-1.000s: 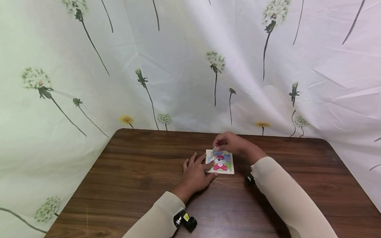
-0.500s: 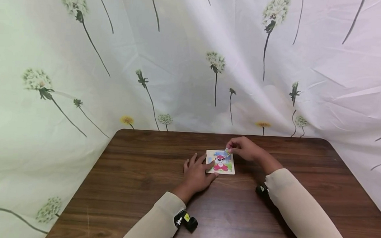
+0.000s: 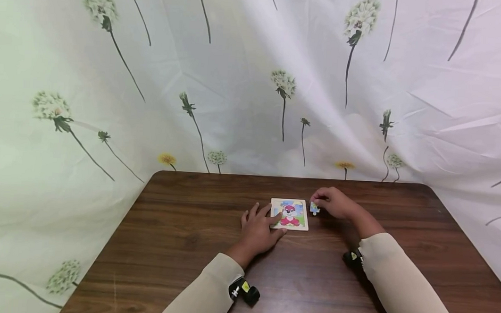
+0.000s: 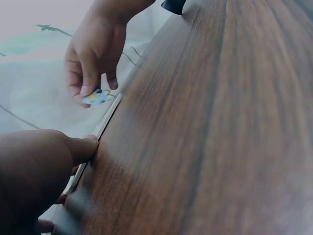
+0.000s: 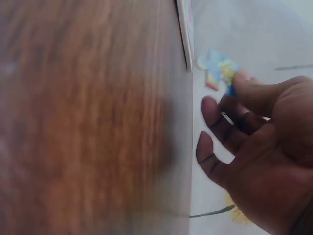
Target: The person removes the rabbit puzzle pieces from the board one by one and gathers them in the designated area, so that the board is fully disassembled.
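Blue-yellow jigsaw piece (image 5: 214,67) held beside flat animal puzzle (image 3: 291,216).

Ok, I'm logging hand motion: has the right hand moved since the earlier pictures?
Yes, rightward: in the head view, the right hand has gone from the far edge of the unmoved puzzle board to beyond its right side.

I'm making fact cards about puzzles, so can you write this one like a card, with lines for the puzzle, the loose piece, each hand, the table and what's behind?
Puzzle board: flat, pale frame, pink-and-white cartoon animal picture
Loose piece: mostly blue and yellow, held just off the board's right side
Left hand: resting at the board's left side, fingers spread
Right hand: pinching the loose piece
Table: dark brown, wood-grained
Behind: pale cloth printed with dandelions
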The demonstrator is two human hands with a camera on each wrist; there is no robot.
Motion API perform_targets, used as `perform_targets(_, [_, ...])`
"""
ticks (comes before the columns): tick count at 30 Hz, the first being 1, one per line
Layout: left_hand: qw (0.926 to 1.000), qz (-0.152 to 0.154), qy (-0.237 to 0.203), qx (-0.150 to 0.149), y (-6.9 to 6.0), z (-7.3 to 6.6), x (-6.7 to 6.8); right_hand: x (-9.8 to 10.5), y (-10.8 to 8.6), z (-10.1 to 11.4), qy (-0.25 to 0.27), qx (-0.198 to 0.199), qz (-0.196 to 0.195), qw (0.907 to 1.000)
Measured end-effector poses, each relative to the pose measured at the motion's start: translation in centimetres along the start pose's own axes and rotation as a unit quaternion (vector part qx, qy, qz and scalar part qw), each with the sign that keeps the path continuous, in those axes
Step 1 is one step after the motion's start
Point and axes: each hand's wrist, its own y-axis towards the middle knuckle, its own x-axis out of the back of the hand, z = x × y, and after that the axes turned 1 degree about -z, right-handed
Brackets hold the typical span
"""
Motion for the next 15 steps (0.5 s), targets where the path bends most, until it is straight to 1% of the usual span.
perform_targets(6, [1.0,-0.001,-0.008,0.002,-0.1,0.0,0.0,-0.3,-0.5,-1.2,-0.008,-0.012,-0.006,0.9999])
perform_targets(9, [1.0,-0.002,-0.008,0.002,-0.1,0.0,-0.1,-0.5,-0.5,-1.6,-0.002,-0.021,-0.014,0.9997])
perform_targets(15, [0.9999,-0.001,-0.013,0.001,0.0,0.0,-0.1,-0.8,-0.6,-2.0,0.019,-0.022,-0.024,0.9993])
